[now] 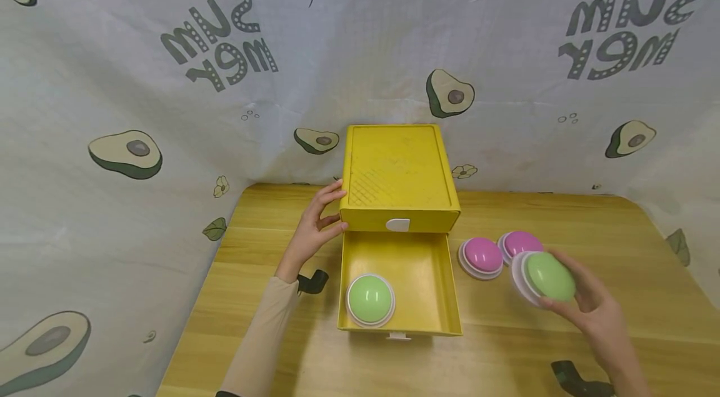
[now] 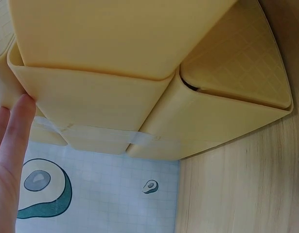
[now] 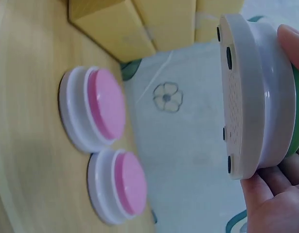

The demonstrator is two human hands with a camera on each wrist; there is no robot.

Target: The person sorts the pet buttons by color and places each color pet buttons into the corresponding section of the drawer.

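My right hand (image 1: 596, 306) grips a green-topped push button (image 1: 550, 276) with a white base, tilted above the table at the right. In the right wrist view the underside of the button's base (image 3: 234, 102) shows small dark feet. A yellow drawer box (image 1: 399, 165) stands at the back, its lower drawer (image 1: 424, 281) pulled out. Inside that drawer, at the front left, lies another green button (image 1: 370, 299). My left hand (image 1: 312, 228) touches the box's left side with fingers extended, the thumb near its front corner.
Two pink buttons (image 1: 484, 254) (image 3: 131, 182) with white bases sit on the wooden table (image 1: 236, 316), right of the drawer. Behind the table hangs a pale cloth (image 1: 360, 40) printed with avocados. The upper drawer (image 1: 365, 220) is closed.
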